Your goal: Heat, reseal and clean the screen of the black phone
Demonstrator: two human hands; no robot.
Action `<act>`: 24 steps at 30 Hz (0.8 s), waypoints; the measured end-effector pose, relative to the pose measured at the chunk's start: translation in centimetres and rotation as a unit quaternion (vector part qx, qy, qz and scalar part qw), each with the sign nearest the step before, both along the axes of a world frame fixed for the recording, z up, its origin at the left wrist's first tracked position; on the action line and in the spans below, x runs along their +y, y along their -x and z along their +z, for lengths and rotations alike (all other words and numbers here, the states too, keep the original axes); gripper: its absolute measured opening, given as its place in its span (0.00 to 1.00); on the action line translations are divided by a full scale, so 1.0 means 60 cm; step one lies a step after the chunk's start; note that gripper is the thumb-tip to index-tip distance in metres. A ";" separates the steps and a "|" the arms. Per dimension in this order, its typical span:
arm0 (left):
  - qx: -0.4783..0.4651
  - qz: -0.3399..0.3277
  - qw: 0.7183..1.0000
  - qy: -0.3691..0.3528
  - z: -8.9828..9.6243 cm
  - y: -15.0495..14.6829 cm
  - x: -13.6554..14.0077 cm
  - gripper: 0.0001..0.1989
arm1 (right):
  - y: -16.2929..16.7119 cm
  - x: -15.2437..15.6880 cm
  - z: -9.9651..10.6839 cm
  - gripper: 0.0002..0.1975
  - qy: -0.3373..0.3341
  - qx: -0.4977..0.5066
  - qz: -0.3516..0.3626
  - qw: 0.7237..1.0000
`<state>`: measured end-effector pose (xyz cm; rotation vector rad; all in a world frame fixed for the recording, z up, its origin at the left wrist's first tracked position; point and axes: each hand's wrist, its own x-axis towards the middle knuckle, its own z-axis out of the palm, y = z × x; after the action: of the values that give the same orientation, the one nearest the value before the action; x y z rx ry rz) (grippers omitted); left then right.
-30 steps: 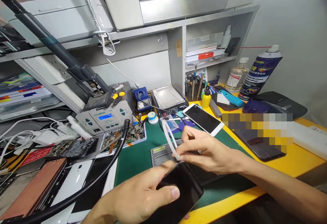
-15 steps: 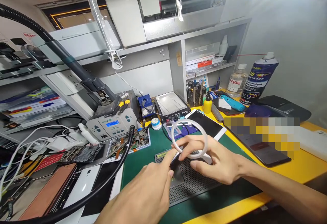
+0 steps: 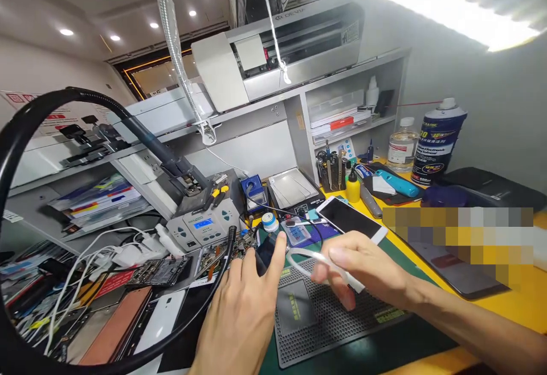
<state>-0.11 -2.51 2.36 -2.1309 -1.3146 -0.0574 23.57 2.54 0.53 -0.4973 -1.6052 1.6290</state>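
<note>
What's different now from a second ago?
The left hand moved the shiny black phone forward, toward the far-left corner of the dark-grey perforated mat, and partly hides it. The right hand still holds the looped white cable. The flat white-framed phone and small yellow bottle stayed put.

1. The left hand [image 3: 245, 301] covered much of the dark device [image 3: 265, 251], so its near end was not visible.
2. The right hand [image 3: 361, 264] was hiding one part of the white loop [image 3: 299, 267].
3. Square blocks [image 3: 431, 227] concealed much of the phone [image 3: 461, 275] on the counter [image 3: 530, 304].
4. The bright lamp [image 3: 431, 7] was cut by the top edge.
5. On the grey mat [image 3: 342, 329], small letters were too blurred for reading.
</note>
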 end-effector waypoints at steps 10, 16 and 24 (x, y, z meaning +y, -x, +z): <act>-0.110 -0.016 0.992 0.058 -0.020 -0.016 -0.001 0.47 | 0.020 -0.016 0.016 0.24 -0.054 -0.171 -0.139 0.974; -0.235 -0.025 0.966 0.107 -0.022 -0.021 -0.001 0.37 | 0.009 -0.026 0.016 0.22 -0.104 -0.239 -0.161 0.952; -0.498 0.062 0.837 0.218 -0.010 -0.027 -0.021 0.24 | 0.006 -0.026 0.012 0.23 -0.142 -0.266 -0.164 0.939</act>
<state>1.51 -3.76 1.74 -2.4676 -2.2032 -1.0263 23.22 1.00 1.27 -1.0507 -1.9757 1.0352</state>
